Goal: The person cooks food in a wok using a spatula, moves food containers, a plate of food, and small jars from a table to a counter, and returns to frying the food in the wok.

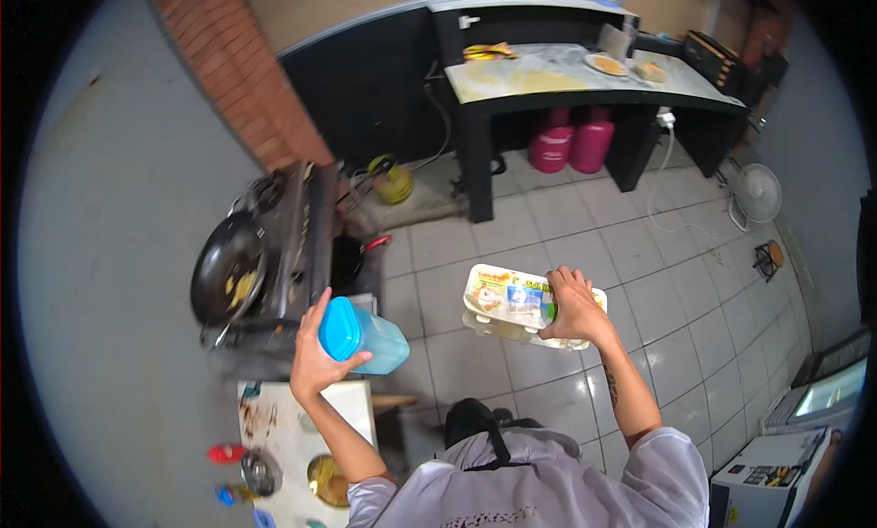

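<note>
My left hand (318, 359) is wrapped round a clear plastic container (382, 345) with a bright blue lid. The container is tilted, its lid turned toward the wok, and its contents look pale. My right hand (575, 304) grips an egg carton (507, 300) from above at its right end. The carton is shut, with a printed label on its top. Both things are held up in the air over the tiled floor, apart from each other.
On the left, a black wok (228, 268) with yellowish pieces sits on a stove (297, 245). Below it stands a white table (352, 400) with bowls. A counter (539, 76) holds a plate (606, 65); pink gas cylinders (553, 144) stand beneath. A fan (756, 195) is at right.
</note>
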Available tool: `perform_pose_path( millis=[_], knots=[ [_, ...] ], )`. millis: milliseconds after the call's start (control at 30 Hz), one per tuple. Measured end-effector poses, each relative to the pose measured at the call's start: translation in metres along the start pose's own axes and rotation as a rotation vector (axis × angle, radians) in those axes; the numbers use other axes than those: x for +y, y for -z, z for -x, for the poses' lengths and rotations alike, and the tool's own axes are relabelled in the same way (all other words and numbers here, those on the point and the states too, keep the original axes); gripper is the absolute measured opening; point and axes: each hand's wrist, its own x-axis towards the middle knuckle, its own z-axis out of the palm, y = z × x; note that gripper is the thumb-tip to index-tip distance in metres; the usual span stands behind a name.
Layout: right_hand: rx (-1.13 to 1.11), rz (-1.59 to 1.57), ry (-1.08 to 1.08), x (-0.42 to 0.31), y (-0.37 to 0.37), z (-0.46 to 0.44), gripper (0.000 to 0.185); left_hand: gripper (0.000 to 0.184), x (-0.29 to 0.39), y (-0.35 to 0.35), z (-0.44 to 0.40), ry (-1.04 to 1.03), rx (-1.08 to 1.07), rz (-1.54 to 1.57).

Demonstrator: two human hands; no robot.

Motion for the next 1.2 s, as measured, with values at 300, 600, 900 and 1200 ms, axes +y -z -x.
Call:
perform_pose_path(
  millis=[300,600,900,1200],
  knots=[
    [0.131,-0.031,-0.219,0.158,0.058,-0.145,0.084,0.116,0.029,-0.159,-0.265,-0.198,-0.259,0.043],
    [0.23,-0.046,-0.427,0.27,0.132,-0.302,0.088,0.121,0.072,-0.268,-0.534,-0.359,-0.459,0.025],
    [0.317,-0.08,-0.37,0.411,0.223,-0.481,0.089,0.115,0.13,-0.389,-0.751,-0.532,-0.402,0.06],
    [0.082,0.068,-0.108,0.558,0.333,-0.747,0.077,0.113,0.157,-0.473,-0.97,-0.383,-0.378,0.089]
  ],
)
